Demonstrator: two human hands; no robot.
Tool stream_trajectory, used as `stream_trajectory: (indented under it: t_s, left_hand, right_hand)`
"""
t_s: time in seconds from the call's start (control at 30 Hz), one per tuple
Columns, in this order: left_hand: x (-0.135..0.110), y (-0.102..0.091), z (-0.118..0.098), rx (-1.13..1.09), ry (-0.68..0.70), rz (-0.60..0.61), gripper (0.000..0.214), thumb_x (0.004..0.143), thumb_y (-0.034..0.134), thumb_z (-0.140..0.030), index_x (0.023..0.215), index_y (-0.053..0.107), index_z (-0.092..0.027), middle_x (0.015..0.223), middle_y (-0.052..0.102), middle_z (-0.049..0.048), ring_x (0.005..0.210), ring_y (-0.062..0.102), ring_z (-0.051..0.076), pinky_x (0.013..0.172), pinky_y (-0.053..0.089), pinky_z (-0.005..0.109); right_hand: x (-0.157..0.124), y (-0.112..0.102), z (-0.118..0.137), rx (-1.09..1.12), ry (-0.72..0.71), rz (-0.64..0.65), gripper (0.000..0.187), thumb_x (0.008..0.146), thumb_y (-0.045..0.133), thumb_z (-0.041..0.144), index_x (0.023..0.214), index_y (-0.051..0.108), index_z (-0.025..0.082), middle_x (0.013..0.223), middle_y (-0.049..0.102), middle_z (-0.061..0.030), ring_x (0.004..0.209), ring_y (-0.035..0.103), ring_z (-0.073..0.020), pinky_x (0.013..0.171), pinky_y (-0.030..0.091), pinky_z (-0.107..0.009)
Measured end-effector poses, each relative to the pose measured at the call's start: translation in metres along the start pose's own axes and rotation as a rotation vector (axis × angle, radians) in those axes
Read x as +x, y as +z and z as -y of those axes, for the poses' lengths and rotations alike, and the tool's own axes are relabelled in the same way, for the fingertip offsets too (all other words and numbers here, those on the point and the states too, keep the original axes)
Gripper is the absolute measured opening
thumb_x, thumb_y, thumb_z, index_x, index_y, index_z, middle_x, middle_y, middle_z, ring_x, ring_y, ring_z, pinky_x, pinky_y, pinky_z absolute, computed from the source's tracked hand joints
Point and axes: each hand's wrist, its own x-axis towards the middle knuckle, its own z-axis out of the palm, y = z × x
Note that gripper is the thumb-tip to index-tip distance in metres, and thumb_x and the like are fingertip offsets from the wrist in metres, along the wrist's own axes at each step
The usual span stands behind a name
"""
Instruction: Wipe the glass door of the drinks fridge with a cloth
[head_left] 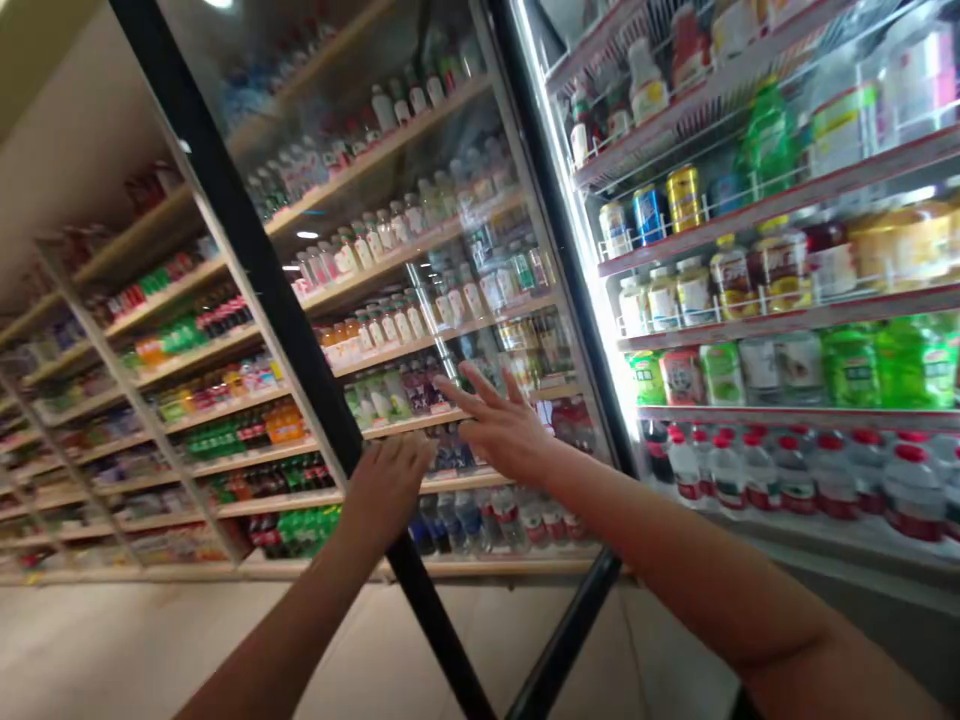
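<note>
A glass cooler door (420,300) with a black frame stands swung open in front of me. My left hand (390,485) is on the door's black edge frame (296,340), its fingers curled over the edge. My right hand (504,425) is stretched out before the glass pane, fingers spread and nothing in them. Whether its fingertips touch the glass, I cannot tell. Close to that hand, a metal door handle (433,320) runs up the glass. Shelves of bottles show through the pane.
At right is a lit cooler holding cans (682,198), green bottles (859,365) and red-capped bottles (795,470). Long wooden shelves (217,405) with drinks line the left. Pale floor tiles (360,650) lie below the door.
</note>
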Motion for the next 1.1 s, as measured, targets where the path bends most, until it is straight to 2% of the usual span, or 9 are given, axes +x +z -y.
stream_trajectory:
  t_s: [0.07,0.17,0.33,0.47,0.67,0.8,0.93,1.03,1.1]
  left_hand:
    - [-0.018,0.019,-0.022,-0.020,-0.043,-0.031,0.040,0.091,0.049,-0.007,0.126,0.064,-0.017,0.137,0.063,0.0112,0.122,0.058,0.032,0.097,0.044,0.044]
    - [-0.037,0.037,-0.045,-0.062,-0.099,-0.056,0.043,0.092,0.046,-0.006,0.130,0.063,-0.017,0.142,0.059,0.0097,0.128,0.055,0.031,0.102,0.043,0.042]
    - [-0.043,0.045,-0.054,-0.064,-0.149,-0.094,0.042,0.094,0.044,-0.007,0.131,0.062,-0.015,0.140,0.061,0.0118,0.128,0.056,0.032,0.100,0.043,0.044]
    - [-0.043,0.040,-0.055,-0.066,-0.112,-0.142,0.038,0.094,0.045,-0.007,0.124,0.066,-0.018,0.129,0.068,0.0117,0.123,0.060,0.030,0.097,0.046,0.042]
    - [-0.042,0.022,-0.059,-0.080,-0.081,-0.168,0.031,0.090,0.053,-0.006,0.112,0.070,-0.019,0.118,0.073,0.0102,0.111,0.066,0.028,0.089,0.049,0.039]
    - [-0.039,0.010,-0.065,-0.112,-0.095,-0.194,0.024,0.089,0.055,-0.006,0.102,0.071,-0.018,0.107,0.074,0.0110,0.105,0.067,0.028,0.089,0.049,0.040]
    - [-0.038,-0.001,-0.073,-0.147,-0.108,-0.247,0.020,0.087,0.056,-0.005,0.091,0.071,-0.016,0.092,0.074,0.0116,0.094,0.068,0.028,0.082,0.050,0.040]
    - [-0.037,-0.007,-0.078,-0.201,-0.112,-0.334,0.019,0.086,0.056,-0.005,0.086,0.072,-0.014,0.084,0.073,0.0120,0.086,0.068,0.028,0.081,0.050,0.040]
    - [-0.037,-0.011,-0.081,-0.253,-0.114,-0.388,0.022,0.087,0.053,-0.003,0.086,0.072,-0.014,0.083,0.073,0.0116,0.085,0.068,0.027,0.083,0.051,0.040]
  right_hand:
    - [0.007,0.004,0.000,-0.032,-0.031,-0.026,0.014,0.090,0.061,0.020,0.076,0.062,0.023,0.165,0.026,0.0035,0.156,0.001,-0.0195,0.121,-0.020,-0.051]
    - [0.015,0.006,0.005,-0.078,-0.067,-0.048,0.018,0.090,0.058,0.017,0.074,0.062,0.023,0.164,0.027,0.0070,0.156,-0.001,-0.0169,0.120,-0.023,-0.049]
    - [0.017,0.015,0.018,-0.103,-0.098,-0.059,0.020,0.090,0.054,0.011,0.080,0.065,0.024,0.163,0.029,0.0097,0.155,-0.001,-0.0138,0.116,-0.029,-0.048]
    - [0.016,0.016,0.025,-0.023,-0.096,-0.012,0.025,0.092,0.049,0.009,0.084,0.065,0.026,0.162,0.030,0.0114,0.155,0.006,-0.0117,0.116,-0.028,-0.047]
    - [0.019,0.004,0.035,0.192,-0.015,0.115,0.032,0.091,0.045,0.005,0.086,0.066,0.029,0.161,0.027,0.0157,0.154,0.015,-0.0151,0.124,-0.005,-0.057]
    - [0.024,-0.003,0.047,0.171,-0.029,0.168,0.033,0.093,0.044,0.006,0.095,0.067,0.029,0.162,0.023,0.0153,0.154,0.014,-0.0137,0.124,-0.003,-0.057]
    - [0.026,-0.005,0.059,0.106,-0.063,0.159,0.032,0.096,0.041,0.010,0.091,0.066,0.028,0.162,0.022,0.0164,0.153,0.015,-0.0134,0.125,0.000,-0.056]
    - [0.028,-0.007,0.069,0.085,-0.072,0.133,0.032,0.094,0.041,0.009,0.086,0.066,0.027,0.159,0.022,0.0172,0.152,0.021,-0.0153,0.125,0.008,-0.056]
    - [0.030,-0.011,0.077,0.102,-0.026,0.127,0.036,0.091,0.036,0.008,0.084,0.066,0.027,0.158,0.021,0.0192,0.150,0.025,-0.0158,0.124,0.015,-0.053]
